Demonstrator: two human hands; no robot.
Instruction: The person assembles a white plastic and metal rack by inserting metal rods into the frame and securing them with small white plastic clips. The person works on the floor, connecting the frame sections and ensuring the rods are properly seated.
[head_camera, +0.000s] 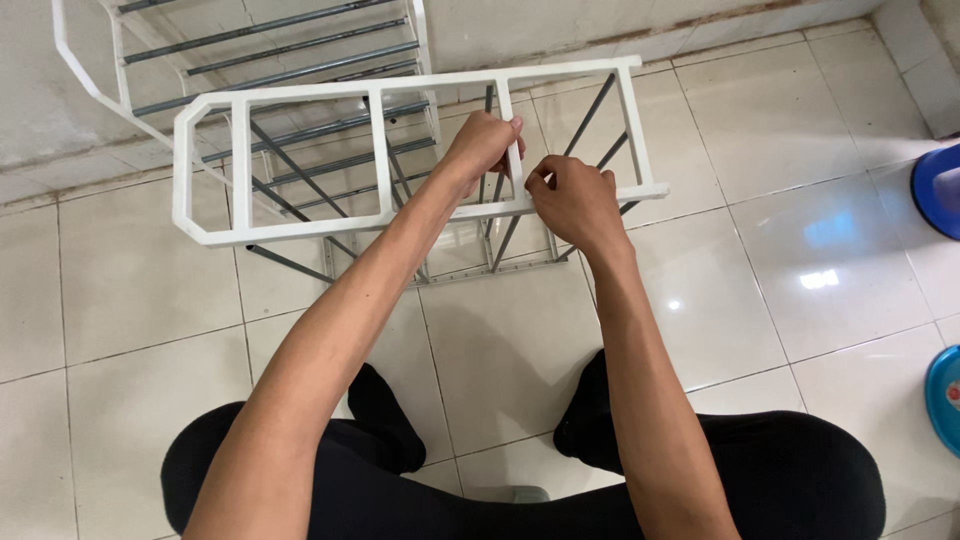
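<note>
A white plastic side frame (300, 97) with grey metal rods (300, 165) stands on the tiled floor in front of me, part of a rack. My left hand (483, 143) grips an upright white bar of that frame near its middle right. My right hand (572, 196) is closed around the frame's lower white rail just beside it, fingers pinched at the joint where the bar meets the rail. Both forearms reach out over my legs in black trousers.
A second white frame with grey rods (270, 35) leans against the wall behind. A blue tub (938, 190) sits at the right edge, and a lighter blue basin (945, 398) lower down. Glossy white tiles (780, 260) cover the floor.
</note>
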